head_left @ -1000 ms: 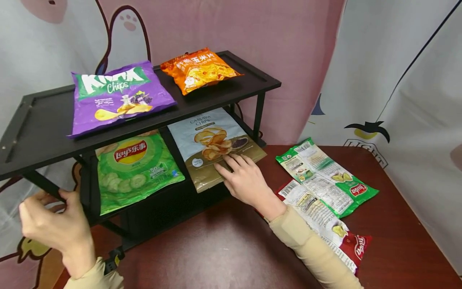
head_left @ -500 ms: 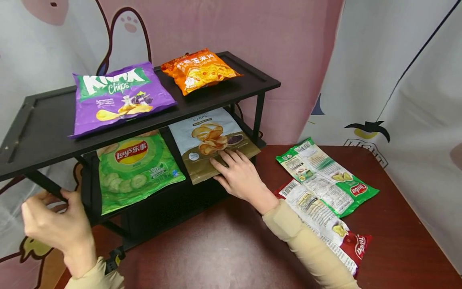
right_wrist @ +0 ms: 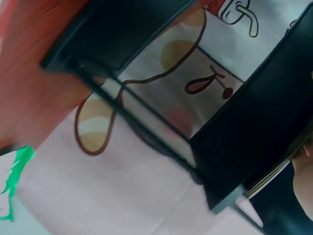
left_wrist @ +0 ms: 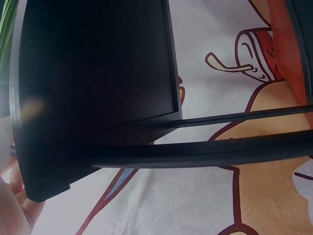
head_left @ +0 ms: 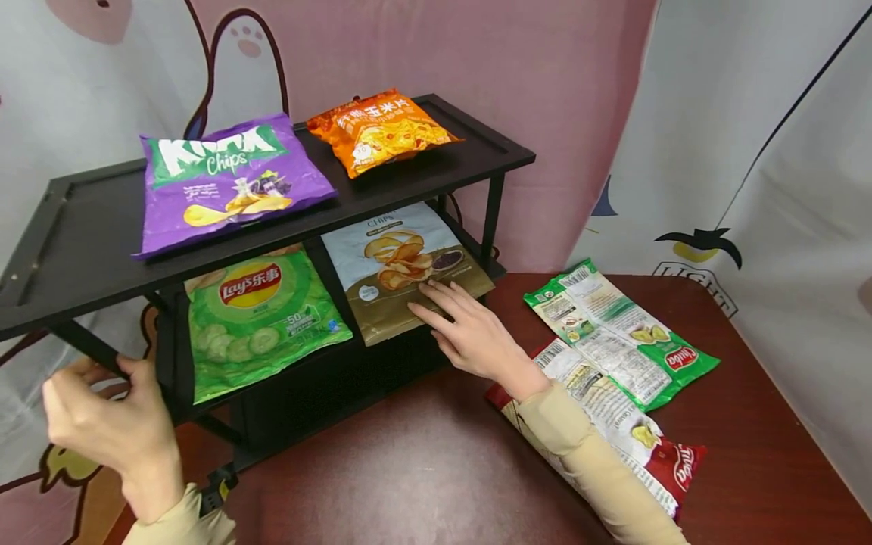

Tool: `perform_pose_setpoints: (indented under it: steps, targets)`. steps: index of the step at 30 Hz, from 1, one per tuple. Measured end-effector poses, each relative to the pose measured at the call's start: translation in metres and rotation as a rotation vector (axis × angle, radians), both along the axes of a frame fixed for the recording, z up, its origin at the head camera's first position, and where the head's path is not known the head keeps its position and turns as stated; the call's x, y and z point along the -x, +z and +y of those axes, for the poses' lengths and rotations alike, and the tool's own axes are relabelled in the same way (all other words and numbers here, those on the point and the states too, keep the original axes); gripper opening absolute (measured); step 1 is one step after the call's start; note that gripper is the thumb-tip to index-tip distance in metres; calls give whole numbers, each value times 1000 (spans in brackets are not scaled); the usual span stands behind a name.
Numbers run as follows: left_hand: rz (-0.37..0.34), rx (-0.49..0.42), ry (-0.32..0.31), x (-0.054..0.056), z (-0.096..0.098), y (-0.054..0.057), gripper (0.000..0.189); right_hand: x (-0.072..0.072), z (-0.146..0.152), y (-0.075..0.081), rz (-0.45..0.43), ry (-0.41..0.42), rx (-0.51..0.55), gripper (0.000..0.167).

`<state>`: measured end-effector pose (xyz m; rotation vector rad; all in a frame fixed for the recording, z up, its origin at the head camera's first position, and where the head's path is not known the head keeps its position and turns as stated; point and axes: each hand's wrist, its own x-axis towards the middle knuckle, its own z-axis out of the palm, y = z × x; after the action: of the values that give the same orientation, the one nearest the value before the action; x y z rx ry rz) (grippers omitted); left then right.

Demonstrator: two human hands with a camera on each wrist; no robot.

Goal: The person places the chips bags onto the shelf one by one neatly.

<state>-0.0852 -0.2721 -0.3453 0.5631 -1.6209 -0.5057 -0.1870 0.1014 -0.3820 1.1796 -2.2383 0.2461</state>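
My left hand (head_left: 112, 431) grips the front left post of a black two-tier rack (head_left: 75, 227). In the left wrist view its fingers (left_wrist: 17, 176) show at the rack's corner. My right hand (head_left: 477, 333) rests its extended fingers on the lower front of a blue-and-brown bag of cassava chips (head_left: 402, 261). That bag lies on the lower tier, its back end hidden under the top tier. Left of it lies a green bag of Lay's chips (head_left: 266, 325). In the right wrist view my hand (right_wrist: 304, 181) is at the right edge, beside the bag's edge.
On the top tier lie a purple Knax chips bag (head_left: 232, 182) and an orange corn chips bag (head_left: 384, 132). A green Chuba bag (head_left: 620, 333) and a red one (head_left: 671, 469), partly under my right sleeve, lie on the brown table (head_left: 381, 469). A curtain (head_left: 545, 113) hangs behind.
The cassava chips bag has slid a little deeper onto the lower tier under my right hand. The right hand has since shifted slightly right. My left hand keeps its grip on the post.
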Motion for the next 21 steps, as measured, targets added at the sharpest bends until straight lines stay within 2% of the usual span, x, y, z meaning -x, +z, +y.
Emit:
perform_pose_setpoints:
  steps: [3,6,8,10,12,17,19,21]
  targets:
    - [1,0,0,0,0,0,24,-3,19,-1,-20,22,68,52]
    - [0,8,-2,0,0,-1,23,-8,40,-1,-47,-3,141,48]
    - [-1,18,-3,-1,0,-2,23,-13,54,-1,-75,-47,166,43]
    - [0,28,-2,-1,0,-2,23,-20,66,0,-136,-126,148,38]
    - [4,36,3,-1,0,-2,23,-28,76,1,-257,-240,87,31]
    - [11,19,20,0,0,0,22,-50,88,0,-768,-576,-261,29]
    - [10,8,19,0,0,0,22,-58,88,-3,-919,-654,-367,33]
    - [7,3,13,1,0,1,23,-66,87,-10,-985,-676,-425,36]
